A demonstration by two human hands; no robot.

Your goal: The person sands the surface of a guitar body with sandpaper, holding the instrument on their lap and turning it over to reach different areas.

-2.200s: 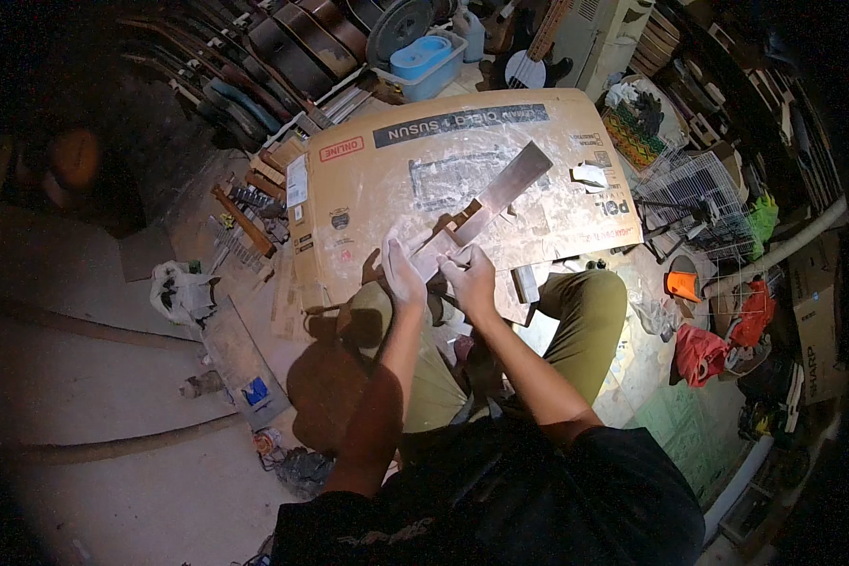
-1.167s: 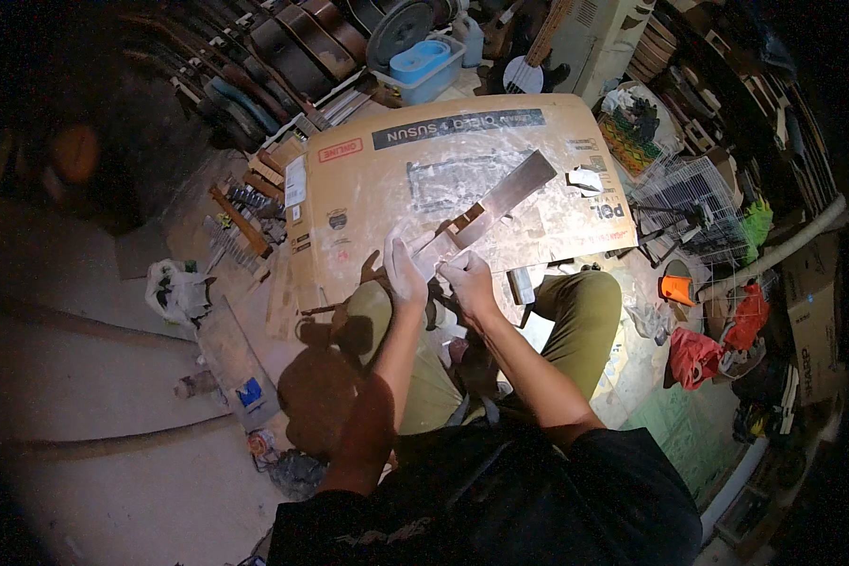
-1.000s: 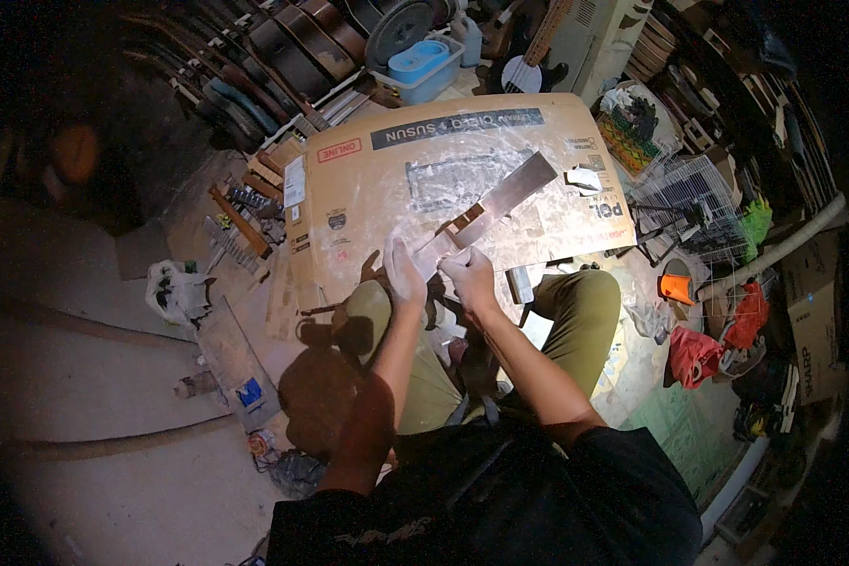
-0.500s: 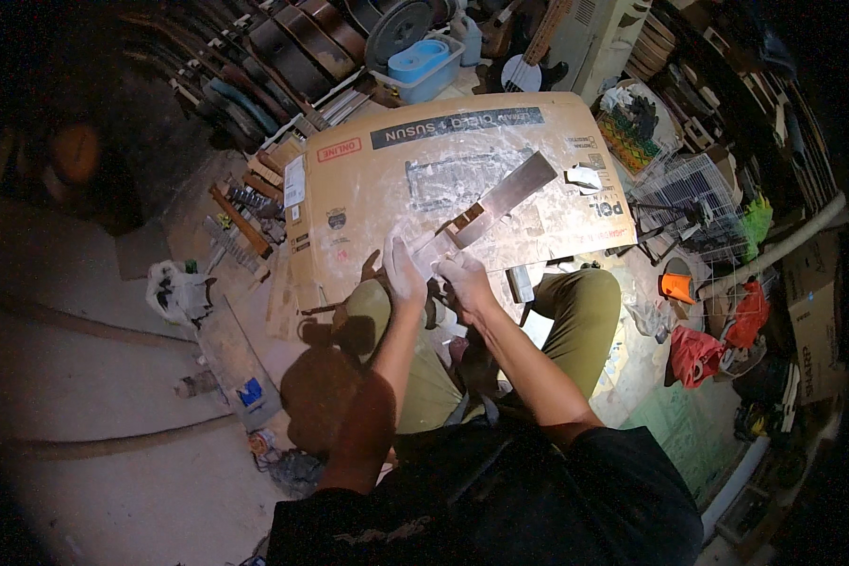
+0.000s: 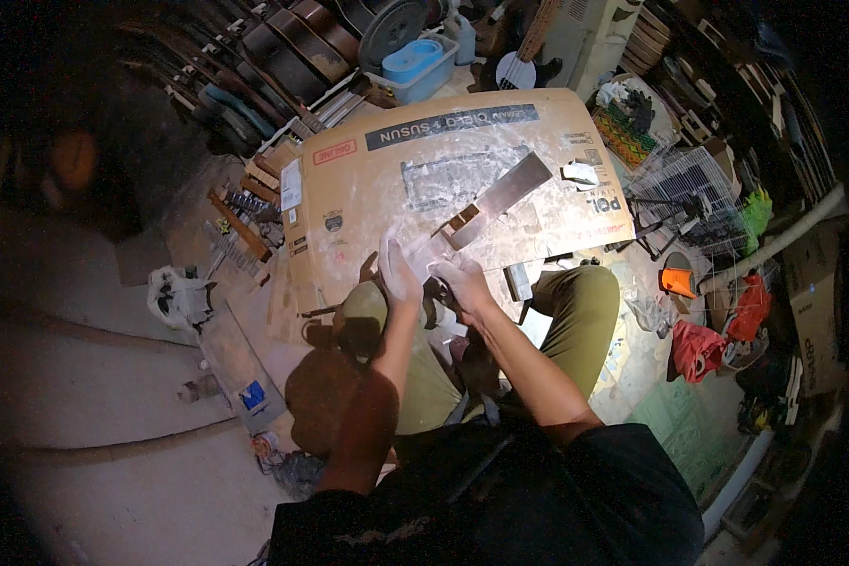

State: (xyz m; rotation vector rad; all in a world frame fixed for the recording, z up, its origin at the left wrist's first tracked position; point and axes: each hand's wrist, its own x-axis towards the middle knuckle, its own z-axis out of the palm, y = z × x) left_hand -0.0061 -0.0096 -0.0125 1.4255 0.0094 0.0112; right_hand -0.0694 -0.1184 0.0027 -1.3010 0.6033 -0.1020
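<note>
Between my hands is a long, flat, dust-covered wooden piece [image 5: 511, 187] with a brown cut-out near its middle. Its broad greyish far end points away to the right, over a cardboard sheet [image 5: 368, 193]. My left hand [image 5: 401, 272], white with dust, is closed against the left side of the near end, its fingers pointing up. On the right side, my right hand [image 5: 462, 281] grips the same end with curled fingers. Both palms hide part of this end, and whatever else may be in the fingers cannot be made out.
A small dark block [image 5: 518, 282] lies beside my right knee [image 5: 580, 302]. A crumpled white scrap [image 5: 580, 174] rests on the cardboard. Guitars [image 5: 292, 47] and a blue tub [image 5: 413, 61] stand behind; a wire rack [image 5: 693, 189] and red bags [image 5: 698, 349] are at right.
The whole view has shifted slightly. Both hands keep their grip on the wooden piece, which stays at nearly the same place and angle.
</note>
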